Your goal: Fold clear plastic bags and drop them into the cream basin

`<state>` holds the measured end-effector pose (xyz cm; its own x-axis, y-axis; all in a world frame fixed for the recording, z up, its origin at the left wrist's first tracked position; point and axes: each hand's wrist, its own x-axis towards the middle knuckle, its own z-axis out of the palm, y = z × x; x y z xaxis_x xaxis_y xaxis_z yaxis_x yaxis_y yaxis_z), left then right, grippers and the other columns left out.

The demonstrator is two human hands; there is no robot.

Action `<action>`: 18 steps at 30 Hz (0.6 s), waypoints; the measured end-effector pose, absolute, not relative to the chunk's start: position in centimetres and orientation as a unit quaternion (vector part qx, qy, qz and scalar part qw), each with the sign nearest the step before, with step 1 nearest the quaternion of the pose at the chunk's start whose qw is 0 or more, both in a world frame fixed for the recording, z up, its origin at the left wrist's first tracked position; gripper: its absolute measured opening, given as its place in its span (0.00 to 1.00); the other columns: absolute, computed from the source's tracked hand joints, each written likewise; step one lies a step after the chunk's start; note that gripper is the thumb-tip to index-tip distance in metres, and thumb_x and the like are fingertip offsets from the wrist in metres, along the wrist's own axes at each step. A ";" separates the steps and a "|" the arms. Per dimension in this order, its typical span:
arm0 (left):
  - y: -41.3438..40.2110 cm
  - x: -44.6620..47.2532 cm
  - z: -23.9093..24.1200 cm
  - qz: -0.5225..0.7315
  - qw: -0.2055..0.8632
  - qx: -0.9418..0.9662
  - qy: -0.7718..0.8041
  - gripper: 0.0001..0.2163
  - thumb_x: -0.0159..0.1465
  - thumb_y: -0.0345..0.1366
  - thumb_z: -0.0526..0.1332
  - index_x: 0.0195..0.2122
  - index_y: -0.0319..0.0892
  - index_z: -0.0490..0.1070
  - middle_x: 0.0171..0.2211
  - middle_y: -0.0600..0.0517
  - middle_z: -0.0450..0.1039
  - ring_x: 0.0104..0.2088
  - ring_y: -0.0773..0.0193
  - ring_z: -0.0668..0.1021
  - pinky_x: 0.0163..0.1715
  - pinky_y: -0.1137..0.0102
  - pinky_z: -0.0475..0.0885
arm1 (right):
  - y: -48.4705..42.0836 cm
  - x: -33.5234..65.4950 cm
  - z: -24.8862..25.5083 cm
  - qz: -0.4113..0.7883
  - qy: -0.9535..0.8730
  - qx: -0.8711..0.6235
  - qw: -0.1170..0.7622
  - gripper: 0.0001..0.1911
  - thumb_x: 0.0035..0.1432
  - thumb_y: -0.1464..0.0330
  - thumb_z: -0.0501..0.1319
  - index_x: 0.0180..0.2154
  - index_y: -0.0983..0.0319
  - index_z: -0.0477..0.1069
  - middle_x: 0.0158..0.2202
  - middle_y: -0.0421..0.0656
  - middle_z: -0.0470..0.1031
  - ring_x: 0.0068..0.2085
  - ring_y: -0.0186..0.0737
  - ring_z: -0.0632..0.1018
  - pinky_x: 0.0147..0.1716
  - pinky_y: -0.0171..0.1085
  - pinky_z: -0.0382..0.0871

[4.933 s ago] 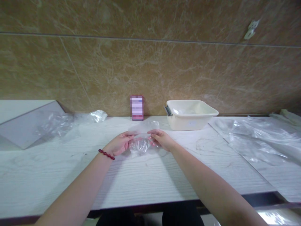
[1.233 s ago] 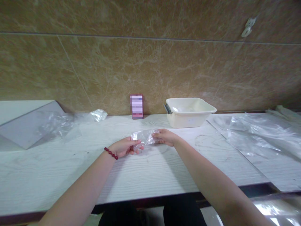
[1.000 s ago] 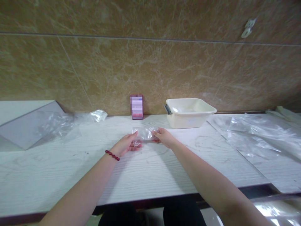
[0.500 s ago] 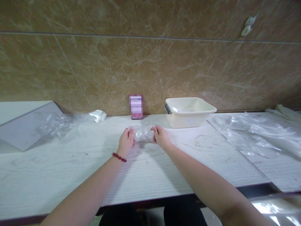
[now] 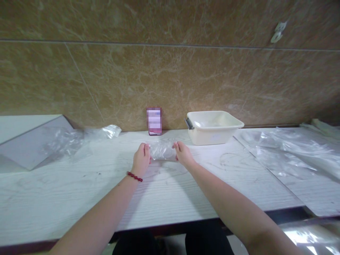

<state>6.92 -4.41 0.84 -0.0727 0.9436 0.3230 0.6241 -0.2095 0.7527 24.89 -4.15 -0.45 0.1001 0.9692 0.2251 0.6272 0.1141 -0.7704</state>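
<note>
A small clear plastic bag (image 5: 162,151), folded into a compact bundle, lies on the white wood-grain table (image 5: 159,191) between my two hands. My left hand (image 5: 141,160), with a red bead bracelet at the wrist, presses against the bag's left side with fingers curled on it. My right hand (image 5: 182,154) holds the bag's right side the same way. Both hands rest low on the table top, some way in front of the wall.
A cream plastic basin (image 5: 214,127) stands at the back right by the brown marble wall. A small pink box (image 5: 154,121) leans on the wall. Crumpled clear plastic (image 5: 77,138) lies back left; large clear sheets (image 5: 292,152) cover the right side.
The bag went from a loose open sheet held above the table to a folded bundle set down farther from me. Both hands moved forward and now press its two sides.
</note>
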 end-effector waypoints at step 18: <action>-4.5 6.7 0.2 0.339 0.437 0.679 0.483 0.15 0.56 0.49 0.47 0.27 0.41 0.60 0.11 0.62 0.52 0.08 0.73 0.59 0.07 0.79 0.52 | -6.1 24.7 1.4 0.388 -0.729 -0.512 0.236 0.16 0.47 0.57 0.55 0.26 0.64 0.68 0.19 0.38 0.69 0.19 0.28 0.67 0.18 0.27 0.56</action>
<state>6.67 -4.54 0.16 0.3036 0.9521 0.0372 0.3604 -0.1509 0.9205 24.66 -6.12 1.39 -0.3653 0.9294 -0.0528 0.5630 0.1753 -0.8077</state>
